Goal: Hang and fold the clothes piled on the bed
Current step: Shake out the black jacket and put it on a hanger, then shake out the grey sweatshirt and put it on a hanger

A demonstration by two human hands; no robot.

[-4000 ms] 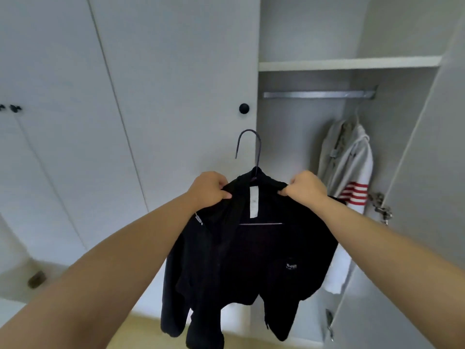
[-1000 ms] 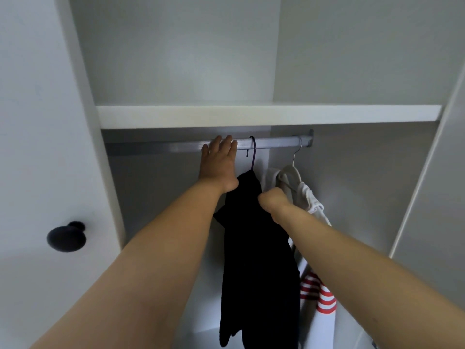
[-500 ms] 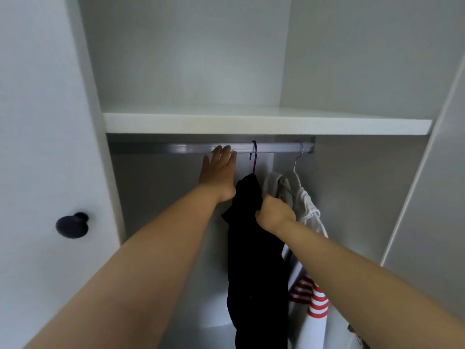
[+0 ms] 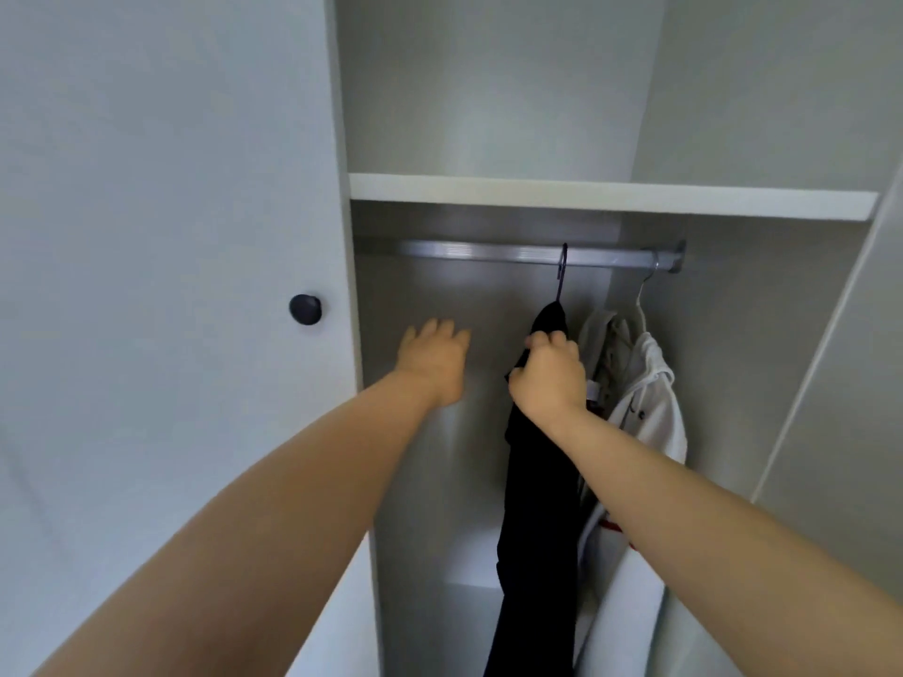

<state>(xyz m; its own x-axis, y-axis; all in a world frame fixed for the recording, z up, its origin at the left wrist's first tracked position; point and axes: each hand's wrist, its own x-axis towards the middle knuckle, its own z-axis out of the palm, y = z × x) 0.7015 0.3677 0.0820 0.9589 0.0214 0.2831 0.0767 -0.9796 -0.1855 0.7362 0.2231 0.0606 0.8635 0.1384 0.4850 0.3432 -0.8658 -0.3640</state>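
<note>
We have both arms stretched forward and up into the open wardrobe, forearms bare. Our left hand (image 4: 432, 362) is raised in the empty part of the compartment below the rail (image 4: 513, 254), its back toward us, fingers loosely extended and a little spread; it holds nothing and touches nothing we can make out. Our right hand (image 4: 549, 378) is further right and at about the same height, fingers curled and clamped on the shoulder of the black garment (image 4: 535, 505), just under its collar.

The black garment hangs from a dark hanger (image 4: 562, 276) whose hook is over the rail, and it drops straight down, edge-on to us, out of the bottom of the view. Just beside it on the right hangs a white garment (image 4: 647, 408) on a white hanger (image 4: 642, 298), hooked near the rail's right end bracket; a little red shows low on it behind our right forearm. The two garments are close together, and we cannot tell whether they touch.

Above the rail sits a white shelf (image 4: 586, 195). To the left is a closed wardrobe door (image 4: 171, 237) with a round black knob (image 4: 305, 309).
</note>
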